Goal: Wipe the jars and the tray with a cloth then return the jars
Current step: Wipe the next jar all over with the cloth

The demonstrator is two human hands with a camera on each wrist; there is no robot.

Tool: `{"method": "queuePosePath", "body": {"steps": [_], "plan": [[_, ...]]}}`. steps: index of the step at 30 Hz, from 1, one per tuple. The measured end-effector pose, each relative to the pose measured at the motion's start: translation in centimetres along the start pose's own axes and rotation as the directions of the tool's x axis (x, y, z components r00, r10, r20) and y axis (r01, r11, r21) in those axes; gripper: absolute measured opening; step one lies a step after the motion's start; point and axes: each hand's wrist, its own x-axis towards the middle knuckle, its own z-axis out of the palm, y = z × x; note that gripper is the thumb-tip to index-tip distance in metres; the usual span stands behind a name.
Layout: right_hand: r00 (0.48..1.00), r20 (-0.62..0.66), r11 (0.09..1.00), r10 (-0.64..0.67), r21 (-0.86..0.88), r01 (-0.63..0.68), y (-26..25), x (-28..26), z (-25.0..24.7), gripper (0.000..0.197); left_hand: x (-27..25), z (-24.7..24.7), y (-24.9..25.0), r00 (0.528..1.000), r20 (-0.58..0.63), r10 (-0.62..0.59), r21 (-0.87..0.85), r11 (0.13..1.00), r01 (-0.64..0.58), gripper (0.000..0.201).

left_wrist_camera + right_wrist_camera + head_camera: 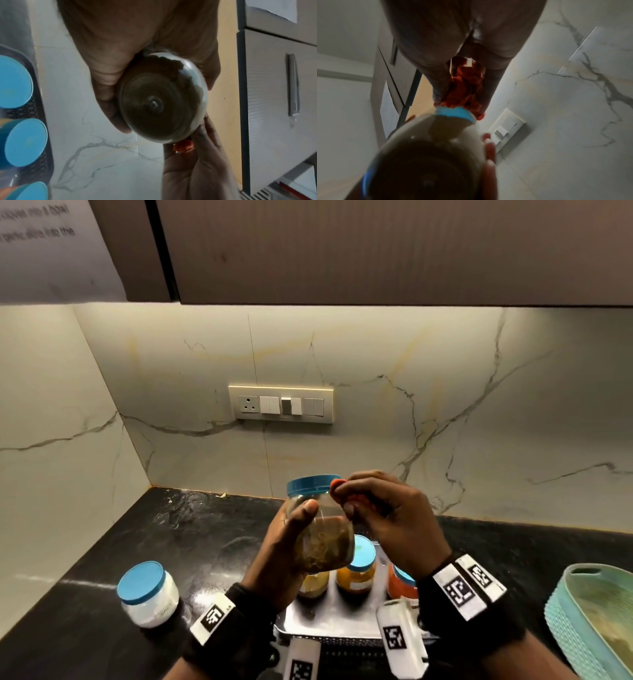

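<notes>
My left hand (pixel 291 546) grips a clear jar (pixel 323 529) with a blue lid and brown contents, held up above the tray. Its round base (pixel 154 102) faces the left wrist camera. My right hand (pixel 380 508) pinches a bunched red cloth (pixel 346 494) against the jar's blue lid rim (pixel 453 113). The silver tray (pixel 329 619) lies below on the black counter, with three blue-lidded jars on it: a brown one (pixel 313 583), a yellow-orange one (pixel 358 568) and a red one (pixel 402 585), all partly hidden by my hands.
A white-filled jar (pixel 147 594) with a blue lid stands on the counter left of the tray. A teal basket (pixel 589 621) sits at the right edge. A switch plate (pixel 281 404) is on the marble wall behind. Cabinets hang overhead.
</notes>
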Motion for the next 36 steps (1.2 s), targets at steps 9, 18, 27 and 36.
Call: {"method": "queuePosePath", "body": {"steps": [9, 18, 27, 36], "plan": [[0.997, -0.06, 0.99, -0.046, -0.139, 0.038, 0.1, -1.7, 0.4, 0.031, 0.7, -0.1, 2.0, 0.996, -0.082, -0.023, 0.022, 0.999, 0.025, 0.07], [0.928, 0.171, 0.813, -0.332, -0.448, 0.373, -1.8, -4.1, 1.7, 0.022, 0.8, 1.2, 2.1, 0.993, -0.063, 0.096, 0.144, 0.986, -0.086, 0.014], [0.994, 0.027, 0.972, -0.108, -0.207, 0.111, -0.4, 0.0, -0.7, 0.025, -0.3, 1.8, 1.0, 0.999, -0.034, 0.036, 0.134, 0.991, -0.031, 0.025], [0.936, 0.147, 0.898, -0.321, -0.268, 0.35, -1.7, -4.5, 1.4, 0.02, 0.4, -0.2, 1.3, 1.0, -0.026, 0.008, 0.041, 0.999, -0.007, 0.074]]}}
